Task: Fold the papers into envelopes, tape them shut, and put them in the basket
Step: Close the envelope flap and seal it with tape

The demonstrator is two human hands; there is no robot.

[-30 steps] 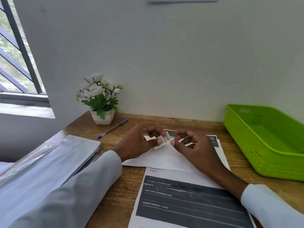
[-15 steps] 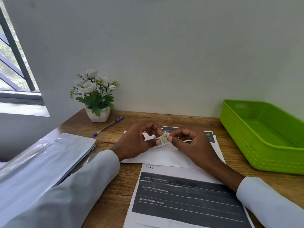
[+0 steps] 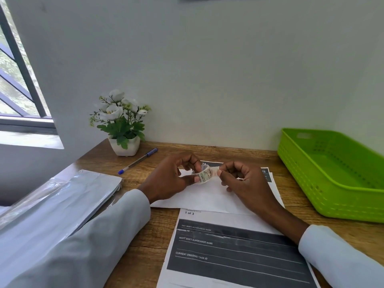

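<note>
2 hands, left hand (image 3: 172, 179) and right hand (image 3: 245, 181), pinching 1 tape roll (image 3: 204, 176) above 1 folded paper (image 3: 207, 198); 1 green basket (image 3: 332, 183) alongside.

Patterned tape roll (image 3: 204, 176) above folded paper (image 3: 209, 199)

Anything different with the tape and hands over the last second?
Little. The left hand still grips the tape roll, and the right hand now pinches a short strip pulled from it. The folded white paper, pen and green basket stay put.
</note>
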